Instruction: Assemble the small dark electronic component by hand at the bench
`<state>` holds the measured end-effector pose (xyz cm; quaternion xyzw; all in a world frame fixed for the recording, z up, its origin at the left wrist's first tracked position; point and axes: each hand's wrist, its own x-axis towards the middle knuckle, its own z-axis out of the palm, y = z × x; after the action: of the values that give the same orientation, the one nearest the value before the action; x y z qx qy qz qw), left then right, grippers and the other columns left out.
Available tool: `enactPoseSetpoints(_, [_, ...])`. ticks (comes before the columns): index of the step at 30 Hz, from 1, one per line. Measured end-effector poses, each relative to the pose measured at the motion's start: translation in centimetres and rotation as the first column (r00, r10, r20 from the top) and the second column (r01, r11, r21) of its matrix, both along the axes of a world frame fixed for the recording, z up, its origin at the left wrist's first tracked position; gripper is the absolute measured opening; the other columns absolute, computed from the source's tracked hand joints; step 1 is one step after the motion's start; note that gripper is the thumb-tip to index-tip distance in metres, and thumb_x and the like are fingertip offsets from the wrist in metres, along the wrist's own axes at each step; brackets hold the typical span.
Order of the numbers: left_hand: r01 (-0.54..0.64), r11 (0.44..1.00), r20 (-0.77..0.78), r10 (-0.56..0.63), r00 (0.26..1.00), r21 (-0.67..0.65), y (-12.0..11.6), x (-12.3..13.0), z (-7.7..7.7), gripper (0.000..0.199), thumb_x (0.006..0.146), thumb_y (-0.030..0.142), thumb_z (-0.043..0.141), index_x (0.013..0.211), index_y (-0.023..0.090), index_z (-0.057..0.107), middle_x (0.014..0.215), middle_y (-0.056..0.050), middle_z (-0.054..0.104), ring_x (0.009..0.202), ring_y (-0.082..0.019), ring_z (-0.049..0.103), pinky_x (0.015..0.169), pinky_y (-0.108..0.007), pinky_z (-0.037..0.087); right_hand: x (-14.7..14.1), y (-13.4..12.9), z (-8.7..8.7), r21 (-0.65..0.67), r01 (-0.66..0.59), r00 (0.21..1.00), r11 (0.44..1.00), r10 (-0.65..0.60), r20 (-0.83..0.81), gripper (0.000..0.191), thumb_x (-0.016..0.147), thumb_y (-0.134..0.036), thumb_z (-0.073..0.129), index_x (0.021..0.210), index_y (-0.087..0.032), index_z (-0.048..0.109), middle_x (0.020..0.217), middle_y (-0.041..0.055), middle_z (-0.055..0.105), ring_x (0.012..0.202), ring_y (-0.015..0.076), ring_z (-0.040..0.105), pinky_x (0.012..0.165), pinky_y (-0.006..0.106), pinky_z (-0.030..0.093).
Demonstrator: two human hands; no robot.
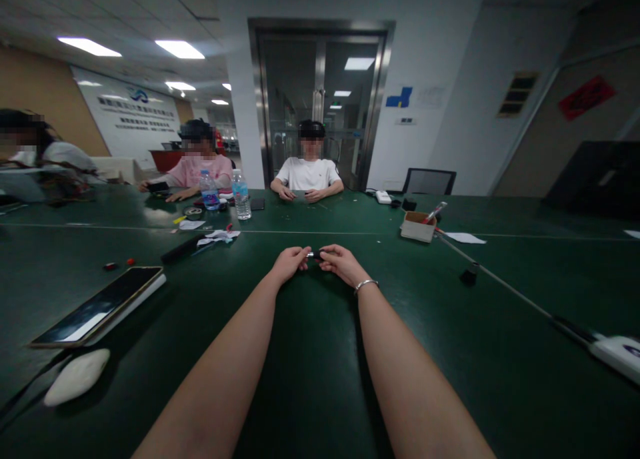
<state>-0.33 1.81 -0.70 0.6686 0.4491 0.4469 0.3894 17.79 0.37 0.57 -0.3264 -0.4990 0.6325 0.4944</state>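
Both of my arms stretch forward over the green table [320, 352]. Between my fingertips is a small black-and-silver object [314, 255], too small to name by kind. My left hand [291, 264] pinches its shiny silver end. The dark end is gripped by the thumb and fingers of my right hand [343, 264], with a silver bangle [367, 285] at that wrist. The fingers hide parts of the object, which is held just over the tabletop.
Left: a phone [107, 305] on a white box, a white mouse-shaped item [79, 377], papers [220, 235], water bottles [242, 195]. Right: a small box [418, 227] with pens, a cable [495, 272], a white power strip [617, 355]. Across sits a person in a white shirt [309, 173]; others sit left.
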Motion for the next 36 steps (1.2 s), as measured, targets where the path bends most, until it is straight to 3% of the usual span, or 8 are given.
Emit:
enactPoseSetpoints(17, [-0.025,1.0,-0.108,0.025,0.994,0.003,-0.08,0.04,-0.03,0.054,0.079,0.064,0.037,0.071,0.014,0.058,0.059,-0.004,0.063,0.053,-0.014,0.057,0.058,-0.027,0.043,0.04,0.16,-0.27,0.035,-0.018,1.0,0.999,0.017,0.027,0.024,0.07,-0.011,0.071,0.09,-0.014,0.057,0.069,0.0013,0.064,0.057,0.009,0.064,0.054,0.018,0.054])
enactPoseSetpoints(32, [-0.039,0.998,-0.115,0.034,0.993,-0.041,0.08,0.18,0.09,0.057,0.081,0.063,0.033,0.061,0.015,0.056,0.055,-0.005,0.062,0.049,-0.013,0.055,0.056,-0.027,0.042,-0.11,0.02,-0.13,0.049,-0.014,0.999,0.999,0.012,0.034,0.026,0.068,-0.012,0.073,0.089,-0.014,0.058,0.069,0.0007,0.064,0.056,0.009,0.063,0.054,0.018,0.054])
enactPoseSetpoints(36, [-0.094,0.995,-0.037,0.094,0.995,0.019,-0.36,0.39,0.28,0.051,0.082,0.06,0.035,0.077,0.015,0.059,0.067,-0.005,0.064,0.055,-0.013,0.058,0.058,-0.027,0.044,-0.34,0.23,-0.16,0.007,0.038,0.999,0.999,-0.038,0.027,0.023,0.07,-0.016,0.072,0.086,-0.013,0.056,0.066,0.0036,0.065,0.052,0.0098,0.062,0.05,0.019,0.053])
